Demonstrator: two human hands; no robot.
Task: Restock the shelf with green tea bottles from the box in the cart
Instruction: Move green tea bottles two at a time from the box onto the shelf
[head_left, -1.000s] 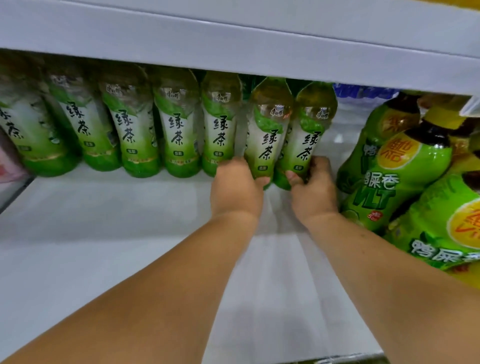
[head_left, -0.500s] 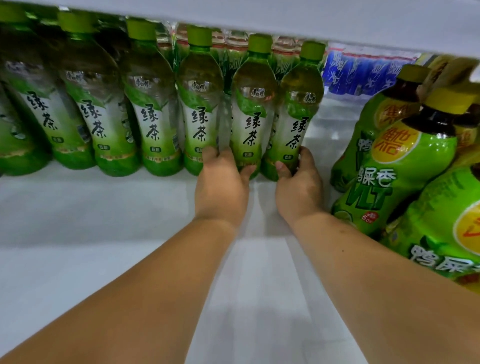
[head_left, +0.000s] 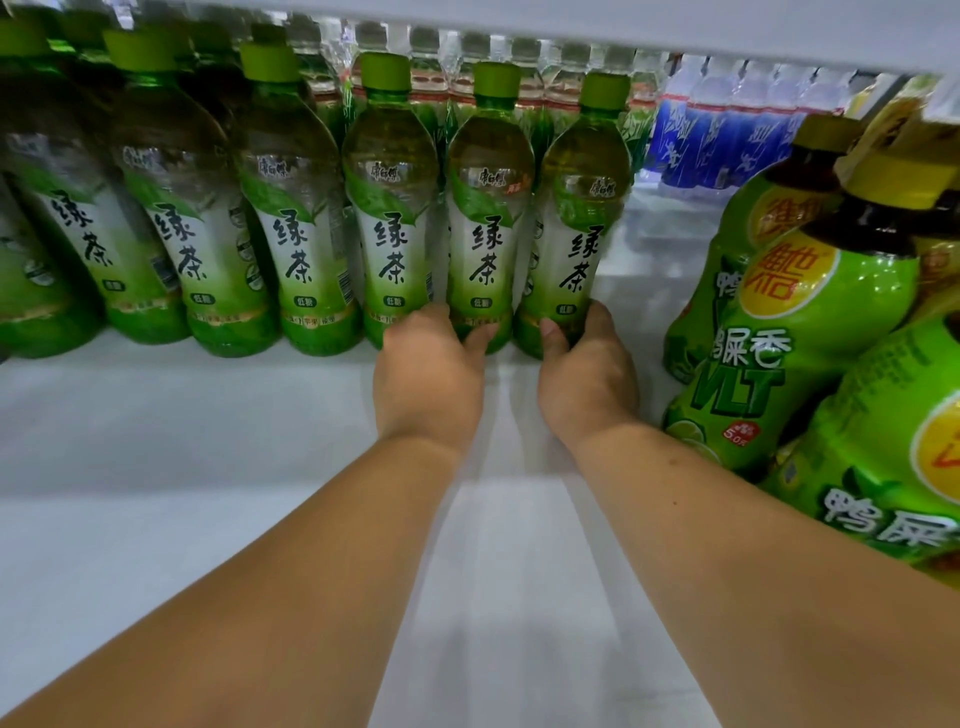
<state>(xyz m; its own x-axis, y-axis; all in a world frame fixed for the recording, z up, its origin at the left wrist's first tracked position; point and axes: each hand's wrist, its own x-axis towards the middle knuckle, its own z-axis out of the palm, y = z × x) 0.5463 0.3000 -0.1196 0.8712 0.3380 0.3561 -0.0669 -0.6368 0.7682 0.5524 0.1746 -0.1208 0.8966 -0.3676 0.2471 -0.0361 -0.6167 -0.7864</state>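
The two end bottles (head_left: 488, 223), tilted before, now stand upright on the shelf (head_left: 156, 441), left hand (head_left: 428, 379) and right hand (head_left: 587, 374) fingers seemingly still clamped round their bases, so release looks next.

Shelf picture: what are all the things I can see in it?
tea bottles: about seven in front, more behind; green caps, green-white labels; row at the back, left to middle
lime bottles: at least three; bright green, yellow caps; right
blue bottles: several; blue; far back, right
clear bottles: several; red labels; far back, behind the tea
shelf: one; white; under everything
left hand: grips the base of the second tea bottle from the right
right hand: grips the base of the rightmost tea bottle
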